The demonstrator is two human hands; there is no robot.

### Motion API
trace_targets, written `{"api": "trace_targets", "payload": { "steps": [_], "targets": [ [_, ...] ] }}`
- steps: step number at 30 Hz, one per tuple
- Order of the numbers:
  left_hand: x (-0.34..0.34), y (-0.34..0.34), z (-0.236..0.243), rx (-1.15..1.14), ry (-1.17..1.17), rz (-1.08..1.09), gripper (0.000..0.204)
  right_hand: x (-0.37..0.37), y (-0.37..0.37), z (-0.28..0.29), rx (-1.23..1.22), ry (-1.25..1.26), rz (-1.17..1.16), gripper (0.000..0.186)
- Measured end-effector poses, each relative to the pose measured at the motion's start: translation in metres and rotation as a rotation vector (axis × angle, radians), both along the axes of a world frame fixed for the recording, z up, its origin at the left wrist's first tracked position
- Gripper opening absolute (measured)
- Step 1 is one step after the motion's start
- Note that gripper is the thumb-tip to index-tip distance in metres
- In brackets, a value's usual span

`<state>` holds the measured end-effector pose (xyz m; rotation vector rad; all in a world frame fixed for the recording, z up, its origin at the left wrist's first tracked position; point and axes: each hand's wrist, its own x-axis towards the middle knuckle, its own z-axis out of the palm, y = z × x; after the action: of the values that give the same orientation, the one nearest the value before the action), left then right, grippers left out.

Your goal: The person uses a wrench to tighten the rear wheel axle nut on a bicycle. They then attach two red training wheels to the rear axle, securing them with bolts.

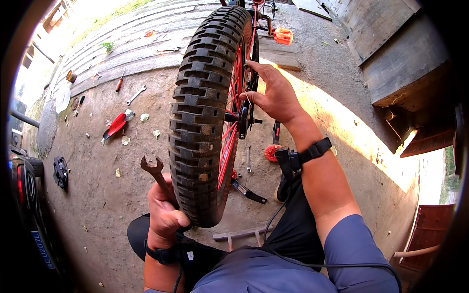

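While left hand (165,216) grips wrench (154,169), right hand (277,93) raised beside wheel (202,112), thumb and forefinger parted

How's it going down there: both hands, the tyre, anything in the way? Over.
Left hand holding wrench, jaws up, beside tyre. Right hand open at tyre's right side, contact unclear. Tyre upright between hands, partly hiding red spokes.
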<state>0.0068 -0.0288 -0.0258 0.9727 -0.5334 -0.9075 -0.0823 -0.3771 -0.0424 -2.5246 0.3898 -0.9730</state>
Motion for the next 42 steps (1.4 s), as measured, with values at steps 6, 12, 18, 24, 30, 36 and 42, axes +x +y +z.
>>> {"api": "trace_targets", "payload": {
  "steps": [6,12,18,24,30,36,42],
  "targets": [
    [0.0017,0.0006,-0.0016,0.008,-0.038,0.002,0.094,0.0046,-0.0007,-0.0005,-0.001,-0.017,-0.049,0.070],
    [0.0016,0.0016,-0.0024,0.017,-0.027,0.004,0.095,0.0049,0.0002,-0.0016,-0.003,-0.062,-0.055,0.067],
    [0.0042,0.0053,-0.0078,0.002,-0.023,-0.009,0.094,0.0072,0.0008,-0.0032,0.020,-0.086,-0.037,0.065],
    [0.0029,0.0031,-0.0054,0.006,-0.024,-0.006,0.094,0.0063,-0.0010,-0.0048,0.033,-0.079,-0.033,0.065],
    [0.0024,0.0031,-0.0036,0.007,-0.014,0.002,0.096,0.0025,-0.0032,-0.0004,0.020,-0.003,-0.011,0.075],
    [0.0049,0.0024,-0.0067,-0.010,-0.037,-0.024,0.095,0.0004,-0.0042,0.0020,0.016,0.025,0.009,0.080],
    [0.0027,0.0033,-0.0069,-0.015,-0.012,0.003,0.096,0.0026,-0.0019,0.0018,-0.071,-0.011,-0.025,0.073]
  ]
}}
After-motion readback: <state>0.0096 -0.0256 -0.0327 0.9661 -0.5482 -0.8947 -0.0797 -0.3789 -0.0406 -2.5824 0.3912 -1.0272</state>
